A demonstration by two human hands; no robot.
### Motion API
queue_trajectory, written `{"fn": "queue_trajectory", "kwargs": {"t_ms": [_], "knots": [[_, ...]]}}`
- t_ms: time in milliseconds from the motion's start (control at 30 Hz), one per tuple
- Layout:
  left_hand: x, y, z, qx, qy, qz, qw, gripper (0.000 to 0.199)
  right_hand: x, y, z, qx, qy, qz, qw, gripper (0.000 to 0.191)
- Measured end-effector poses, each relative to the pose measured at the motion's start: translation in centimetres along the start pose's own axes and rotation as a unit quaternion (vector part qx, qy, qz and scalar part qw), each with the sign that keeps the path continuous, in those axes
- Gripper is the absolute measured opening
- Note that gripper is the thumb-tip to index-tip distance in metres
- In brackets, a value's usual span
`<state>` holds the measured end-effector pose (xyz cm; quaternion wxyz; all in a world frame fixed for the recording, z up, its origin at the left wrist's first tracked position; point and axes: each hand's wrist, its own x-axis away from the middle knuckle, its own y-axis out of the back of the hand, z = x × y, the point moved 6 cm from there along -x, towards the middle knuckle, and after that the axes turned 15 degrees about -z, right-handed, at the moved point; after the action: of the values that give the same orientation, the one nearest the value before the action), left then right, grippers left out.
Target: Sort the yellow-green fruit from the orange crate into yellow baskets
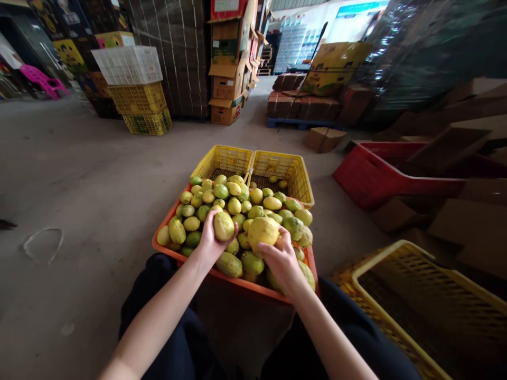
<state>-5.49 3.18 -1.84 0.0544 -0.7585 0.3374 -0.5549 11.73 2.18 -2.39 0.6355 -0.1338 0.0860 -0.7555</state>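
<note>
The left hand (214, 237) is grasping a rounded, yellow-green fruit (224, 227), cupping it from below and from the sides. The right hand (282, 257) is grasping a larger, pale-yellow rounded fruit (263, 234), its thumb across the lower front and its fingers around the right side. The two held fruits are near each other but apart, above the near half of a shallow, orange-red plastic crate (316, 258).

That crate is heaped with green and yellow, oval to round fruits (233, 206), which reach its far edge and spread to its left and right edges. Larger oval ones lie along the near edge, with one big fruit (307, 275) at the near right corner. The person's legs, in dark cloth (158, 295), are on the near side of the crate.

Just beyond the far edge, two yellow lattice-sided plastic crates stand side by side. The right one (304, 177) has a few small fruits (282, 184) inside; the dark inside of the left one (222, 153) is only partly visible.

Well to the right are a large yellow slatted crate (380, 256) and, farther off, a red plastic crate (364, 192) among brown cardboard pieces (455, 142). Across the grey concrete floor (99, 174), at the far left, a white plastic crate (129, 66) sits on two stacked yellow crates (138, 98).
</note>
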Motion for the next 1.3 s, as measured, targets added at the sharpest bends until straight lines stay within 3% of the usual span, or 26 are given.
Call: {"fn": "queue_trajectory", "kwargs": {"t_ms": [167,267,467,567,700,833,967,1133,1300], "knots": [[0.1,0.2,0.3,0.04,0.056,-0.021,0.997,0.033,0.4,-0.9,0.5,-0.15,-0.22,-0.055,0.962,0.032],[0.2,0.1,0.7,0.034,0.057,-0.006,0.998,0.032,0.8,-0.9,1.3,-0.192,-0.28,-0.132,0.931,0.018],[0.3,0.0,0.5,0.037,0.002,-0.003,0.999,0.015,1.2,-0.4,1.4,-0.207,-0.315,-0.22,0.9,0.007],[0.3,-0.1,0.9,0.01,0.042,-0.004,0.999,0.026,1.0,-0.4,0.9,-0.203,-0.309,-0.224,0.902,0.015],[0.0,-0.2,1.4,-0.007,0.072,0.007,0.997,0.039,0.7,-0.3,0.1,-0.187,-0.318,-0.233,0.9,0.011],[-0.3,-0.3,1.6,-0.016,0.065,0.007,0.998,0.036,0.9,-0.1,-0.2,-0.157,-0.347,-0.246,0.891,0.005],[0.0,-0.1,1.3,-0.017,0.055,-0.003,0.998,0.029,1.4,-0.3,-0.1,-0.146,-0.381,-0.242,0.88,0.015],[0.4,-0.1,0.4,-0.008,0.0,0.008,1.0,0.02,1.6,-0.8,0.6,-0.12,-0.373,-0.214,0.895,0.016],[0.5,-0.1,0.7,0.007,0.035,0.024,0.999,0.029,1.6,-0.8,1.3,-0.128,-0.336,-0.212,0.909,0.009]]}}
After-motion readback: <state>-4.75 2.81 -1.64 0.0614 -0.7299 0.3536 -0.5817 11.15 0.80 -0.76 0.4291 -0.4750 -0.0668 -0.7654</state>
